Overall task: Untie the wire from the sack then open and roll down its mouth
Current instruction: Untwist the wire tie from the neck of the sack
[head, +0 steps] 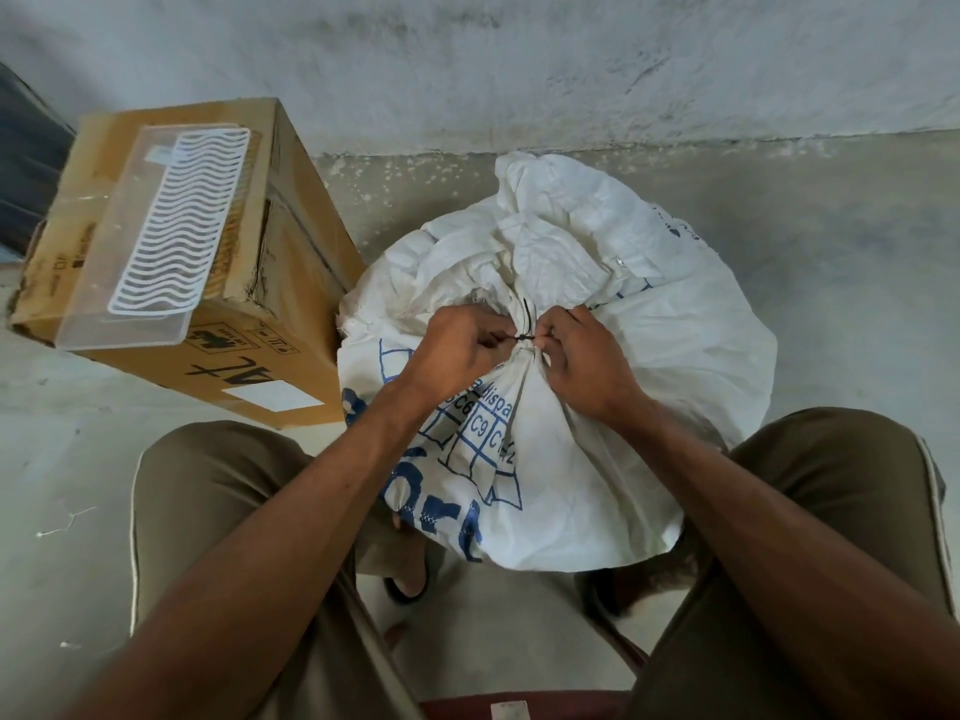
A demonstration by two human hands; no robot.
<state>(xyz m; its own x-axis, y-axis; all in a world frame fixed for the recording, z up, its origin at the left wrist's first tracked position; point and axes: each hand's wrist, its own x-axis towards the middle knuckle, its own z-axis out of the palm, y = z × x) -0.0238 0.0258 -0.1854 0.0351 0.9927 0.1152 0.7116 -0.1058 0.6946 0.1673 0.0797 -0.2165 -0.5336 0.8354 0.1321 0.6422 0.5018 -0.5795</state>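
A full white woven sack [649, 356] with blue print stands on the floor between my knees. Its mouth is bunched into a tight neck, and the loose top flops away toward the wall. A thin black wire [525, 324] is wound round that neck. My left hand [457, 350] pinches one end of the wire from the left, fingers curled. On the right side of the neck, my right hand [582, 361] pinches the other end of the wire with its fingertips.
A cardboard box [291, 252] stands close to the sack's left, with a clear plastic tray [104, 262] and a white wire rack [182, 220] on top. A stained wall [519, 70] runs just behind the sack. My knees flank it in front.
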